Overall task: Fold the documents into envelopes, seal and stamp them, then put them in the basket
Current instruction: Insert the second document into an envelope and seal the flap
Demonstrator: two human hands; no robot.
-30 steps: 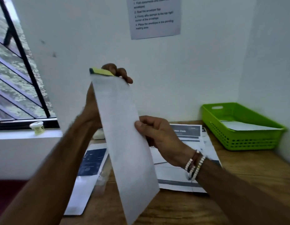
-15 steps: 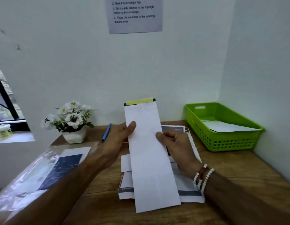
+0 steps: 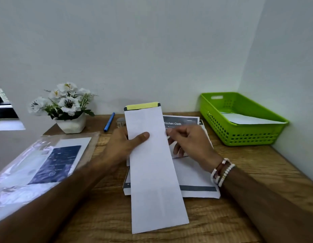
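From the head camera, a long white envelope [image 3: 153, 165] stands out over the middle of the wooden bench [image 3: 248, 172], its far end topped by a yellow adhesive strip [image 3: 142, 106] and its near end reaching toward the person. The left hand [image 3: 122, 148] grips it along its left edge: the thumb [image 3: 142, 136] lies across the front face, while the other fingers are hidden behind the paper, so the envelope is pinched between thumb and fingers. The right hand [image 3: 189, 141] sits just beside the envelope's right edge, its fingers curled loosely and blurred; I cannot tell whether they touch the envelope or the paper under them. A beaded bracelet [image 3: 221, 172] circles that wrist.

Beneath the envelope and the right hand lies a stack of printed documents [image 3: 196, 181], the top sheet headed "Kitchen Cloth". To the right, against the wall, stands a green basket [image 3: 240, 135] with a white envelope [image 3: 248, 119] already lying inside it, well apart from both hands. Behind the left hand a blue pen [image 3: 109, 122] rests on the bench, with a small roll [image 3: 120, 122] just beside the envelope's left edge. Farther left are a white pot of flowers [image 3: 68, 109] and a clear plastic sleeve [image 3: 38, 162] holding a dark printed sheet.
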